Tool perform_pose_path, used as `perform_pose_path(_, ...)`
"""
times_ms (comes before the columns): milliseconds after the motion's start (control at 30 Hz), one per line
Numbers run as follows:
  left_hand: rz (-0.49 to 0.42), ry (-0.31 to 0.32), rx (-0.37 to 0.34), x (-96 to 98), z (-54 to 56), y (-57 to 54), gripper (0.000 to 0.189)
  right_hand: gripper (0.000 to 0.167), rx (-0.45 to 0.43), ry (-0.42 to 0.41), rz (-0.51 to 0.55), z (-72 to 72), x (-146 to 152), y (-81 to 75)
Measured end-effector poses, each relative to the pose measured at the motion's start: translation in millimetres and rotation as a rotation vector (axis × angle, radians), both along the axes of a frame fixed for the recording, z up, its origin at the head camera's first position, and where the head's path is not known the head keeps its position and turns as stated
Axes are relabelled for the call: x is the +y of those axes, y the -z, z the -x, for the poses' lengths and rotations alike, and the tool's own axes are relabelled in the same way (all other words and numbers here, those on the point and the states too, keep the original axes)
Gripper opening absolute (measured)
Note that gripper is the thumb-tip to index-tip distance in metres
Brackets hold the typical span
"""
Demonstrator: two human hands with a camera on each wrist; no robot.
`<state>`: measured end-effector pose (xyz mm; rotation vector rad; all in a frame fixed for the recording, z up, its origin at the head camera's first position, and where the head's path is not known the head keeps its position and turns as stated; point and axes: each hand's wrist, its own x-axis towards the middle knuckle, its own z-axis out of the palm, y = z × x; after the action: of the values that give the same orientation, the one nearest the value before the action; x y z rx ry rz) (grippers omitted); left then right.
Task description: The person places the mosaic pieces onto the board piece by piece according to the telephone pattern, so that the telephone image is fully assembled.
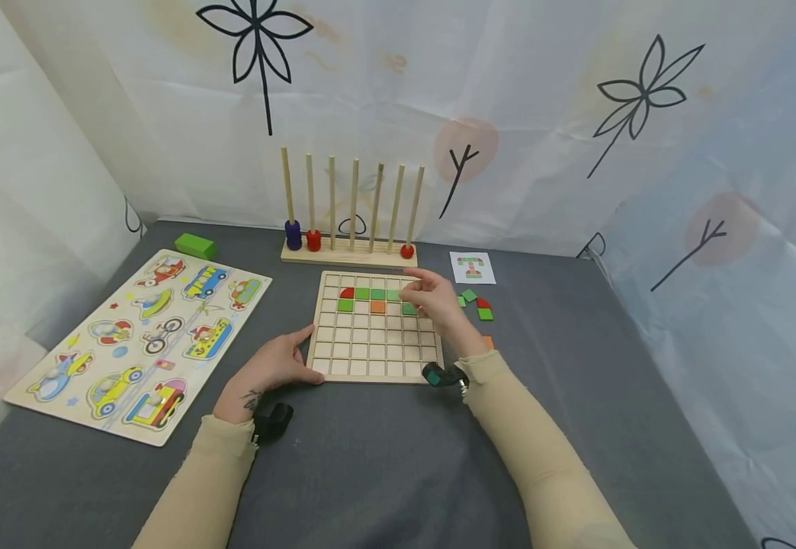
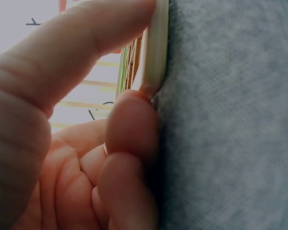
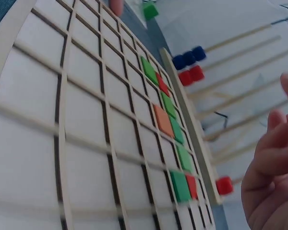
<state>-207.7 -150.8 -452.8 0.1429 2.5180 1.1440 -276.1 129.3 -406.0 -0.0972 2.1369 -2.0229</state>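
A wooden grid board (image 1: pixel 373 367) lies on the dark cloth. My left hand (image 1: pixel 271 372) holds its near left corner, thumb and index finger on the edges; the left wrist view shows them against the board's rim (image 2: pixel 155 52). Over the far right part hovers my right hand (image 1: pixel 439 303), fingers bent; the right wrist view shows this hand (image 3: pixel 273 177) with nothing visible between thumb and fingers. Near it in the grid sit a red quarter-round piece (image 3: pixel 192 186) and a green square (image 3: pixel 181 186). Other green squares (image 1: pixel 362 293), an orange square (image 1: pixel 377 307) and a red piece (image 1: pixel 348 293) fill cells.
Right of the board lie loose pieces (image 1: pixel 485 313) and a pattern card (image 1: pixel 472 268). A peg stand (image 1: pixel 350 255) with blue and red beads stands behind. At left are a vehicle puzzle (image 1: pixel 144 335) and a green block (image 1: pixel 195 245). White curtains enclose the table.
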Motion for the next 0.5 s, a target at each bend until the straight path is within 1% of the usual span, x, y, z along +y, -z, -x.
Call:
perform_pose_path(100,0.01,0.001,-0.004,0.6,0.3,-0.7,0.101,0.055,0.025,-0.014,0.035,-5.9,27.5,-1.8)
perform_pose_path(167,0.011,-0.001,-0.006,0.7,0.4,-0.8,0.101,0.057,0.04,-0.013,0.018,-11.0,46.8,-1.2)
perform_pose_path(300,0.007,-0.003,-0.001,0.4,0.0,-1.2,0.101,0.062,0.047,0.002,-0.109,-22.3,82.9,2.6)
perform_pose_path(400,0.009,-0.002,0.003,0.4,-0.5,-1.6,0.101,0.067,0.023,0.011,-0.24,-28.7,104.2,7.1)
perform_pose_path(500,0.009,-0.003,0.001,0.6,-0.8,-1.9,0.101,0.07,-0.012,0.009,-0.35,-32.5,120.7,13.1)
